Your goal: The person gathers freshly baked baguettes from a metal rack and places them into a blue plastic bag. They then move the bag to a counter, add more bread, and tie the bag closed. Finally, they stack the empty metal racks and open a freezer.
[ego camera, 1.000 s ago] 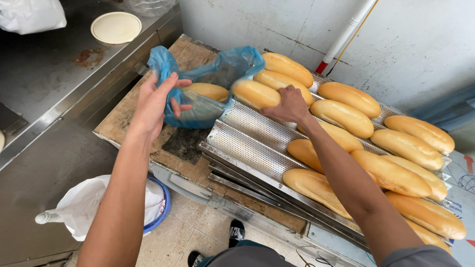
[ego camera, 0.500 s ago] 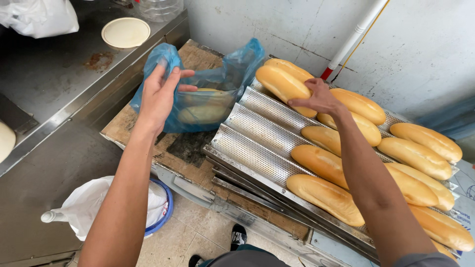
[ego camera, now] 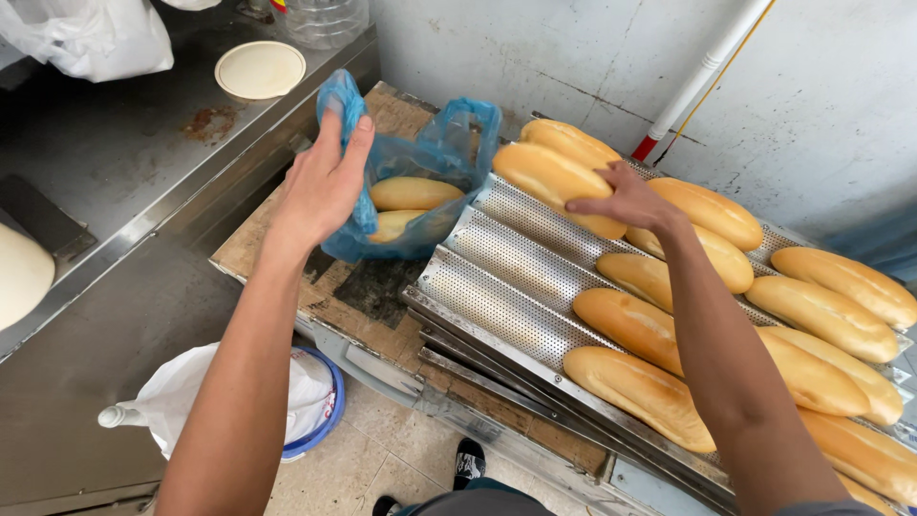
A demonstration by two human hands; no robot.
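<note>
The left hand [ego camera: 325, 186] grips the rim of a blue plastic bag [ego camera: 420, 182], holding its mouth open, while the right hand [ego camera: 626, 199] closes its fingers on a long golden loaf [ego camera: 554, 183] at the tray's upper end. Since half a second ago the right hand has shifted leftward along the loaves toward the bag, and the left hand has stayed clenched on the rim. The bag rests on a worn wooden board [ego camera: 287, 263], beside a stack of perforated metal baking trays [ego camera: 516, 287] carrying rows of loaves. To the left runs a steel counter [ego camera: 134, 153] with a round cream lid [ego camera: 260, 69]; behind stands a scuffed pale wall [ego camera: 573, 57]. Two loaves already lie inside the bag, just beside the left hand; the grasped loaf sits just right of the bag's opening.
</note>
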